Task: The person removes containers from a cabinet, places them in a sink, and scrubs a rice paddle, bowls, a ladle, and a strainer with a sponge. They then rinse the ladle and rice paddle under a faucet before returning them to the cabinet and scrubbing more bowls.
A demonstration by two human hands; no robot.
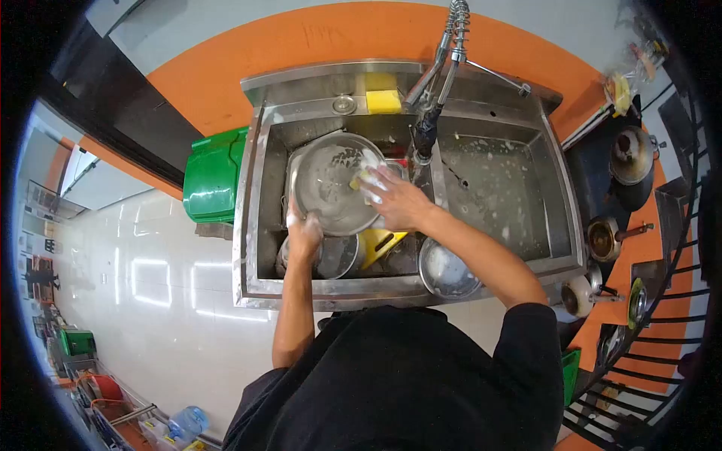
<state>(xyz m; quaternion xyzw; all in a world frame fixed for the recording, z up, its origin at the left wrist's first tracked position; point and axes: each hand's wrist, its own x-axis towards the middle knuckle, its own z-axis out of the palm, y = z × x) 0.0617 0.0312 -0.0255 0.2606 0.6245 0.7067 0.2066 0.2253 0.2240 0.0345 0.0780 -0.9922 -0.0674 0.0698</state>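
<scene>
A wide round metal bowl [320, 169] is held over the left sink basin, its wet inside facing up. My left hand [304, 234] grips its near left rim, with foam on the thumb. Against the inner right side of the bowl, my right hand [397, 199] presses a yellowish sponge [356, 182], mostly covered by foamy fingers. Below the bowl, a yellow plastic piece with a slot [381, 246] and another metal bowl [336, 259] lie in the basin. A foamy metal bowl [445, 269] sits by the front edge, near my right forearm.
A spring-hose faucet [426, 131] rises between the basins. The right basin [496, 195] holds cloudy, sudsy water. A yellow sponge [384, 102] and a round metal drain cover [344, 105] lie on the back ledge. A green bin [218, 177] stands at left; pans [604, 239] sit at right.
</scene>
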